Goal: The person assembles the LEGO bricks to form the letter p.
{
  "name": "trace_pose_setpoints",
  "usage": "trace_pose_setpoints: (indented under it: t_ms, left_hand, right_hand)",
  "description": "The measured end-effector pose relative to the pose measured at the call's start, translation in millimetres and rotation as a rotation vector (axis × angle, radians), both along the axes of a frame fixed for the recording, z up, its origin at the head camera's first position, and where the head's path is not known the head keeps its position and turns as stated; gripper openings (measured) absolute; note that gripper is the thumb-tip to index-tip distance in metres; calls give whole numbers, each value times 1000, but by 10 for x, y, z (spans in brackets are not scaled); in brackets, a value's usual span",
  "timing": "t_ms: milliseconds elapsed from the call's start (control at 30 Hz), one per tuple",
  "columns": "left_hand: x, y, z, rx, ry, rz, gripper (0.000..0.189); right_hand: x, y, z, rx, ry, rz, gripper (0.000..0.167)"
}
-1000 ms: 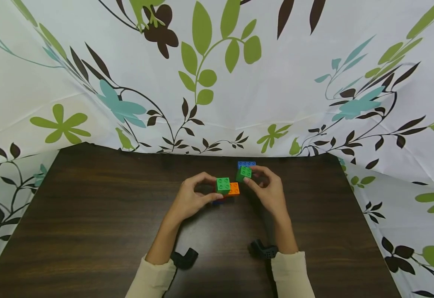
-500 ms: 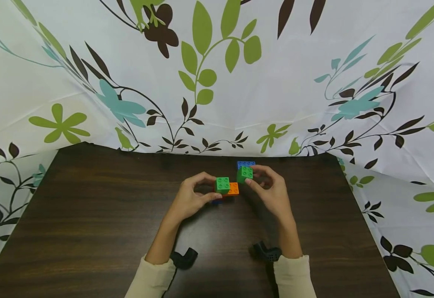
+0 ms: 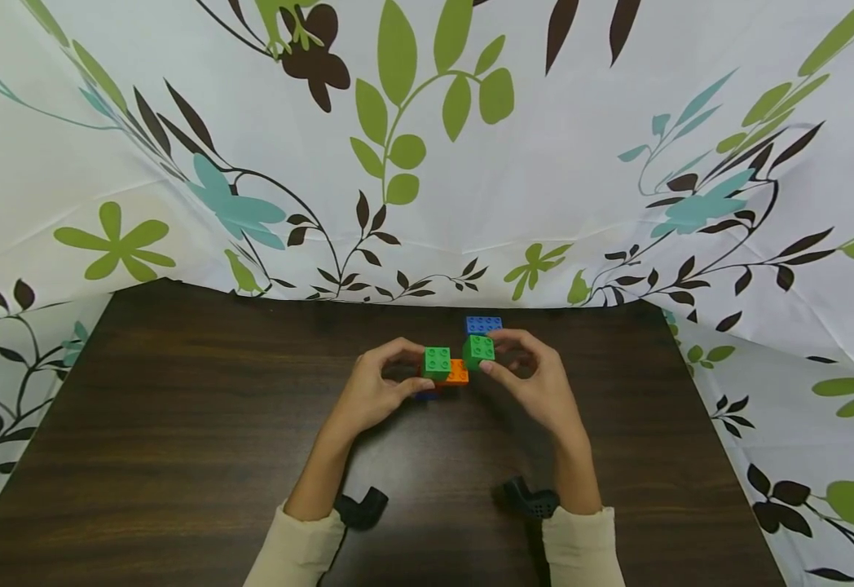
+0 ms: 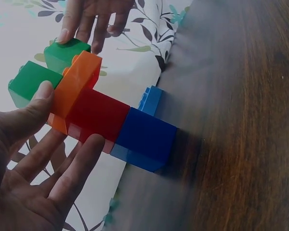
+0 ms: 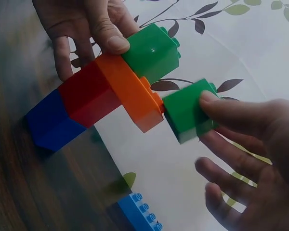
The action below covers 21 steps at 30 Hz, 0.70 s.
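In the head view my left hand (image 3: pixel 379 389) pinches a stack of toy building bricks. Its bottom is a dark blue brick (image 4: pixel 144 139), with a red brick (image 4: pixel 98 115) above that. An orange brick (image 5: pixel 130 94) lies across the red one, overhanging to the right. A green brick (image 3: pixel 438 360) sits on the orange brick's left part. Between thumb and fingers, my right hand (image 3: pixel 542 383) holds a second green brick (image 5: pixel 190 110). This brick is tilted, close to the orange brick's bare studs; whether they touch I cannot tell.
Behind the right-hand green brick, a lighter blue brick (image 3: pixel 483 324) lies on the dark wooden table (image 3: pixel 236 424), near its far edge. A leaf-patterned white cloth (image 3: pixel 442 204) hangs behind the table. Both wrists carry black camera mounts (image 3: pixel 363 509).
My right hand has brought its green brick slightly down and left in the head view, closer to the orange brick. The left hand and the stack stay nearly still.
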State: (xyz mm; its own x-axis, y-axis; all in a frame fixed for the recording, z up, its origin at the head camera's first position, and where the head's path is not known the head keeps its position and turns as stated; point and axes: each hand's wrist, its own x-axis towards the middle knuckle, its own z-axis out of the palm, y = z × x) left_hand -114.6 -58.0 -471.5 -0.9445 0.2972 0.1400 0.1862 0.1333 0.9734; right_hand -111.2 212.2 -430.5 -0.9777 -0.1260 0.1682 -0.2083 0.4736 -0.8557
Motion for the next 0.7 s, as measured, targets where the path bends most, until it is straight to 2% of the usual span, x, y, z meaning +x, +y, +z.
trace_pose_setpoints:
  t_ms: [333, 700]
  left_hand:
    - [8, 11, 16, -30, 44, 8, 36]
    - [11, 20, 32, -60, 59, 20, 34]
  right_hand:
    - [39, 19, 34, 90, -4, 85, 42]
    - [95, -38, 63, 169, 98, 124, 44]
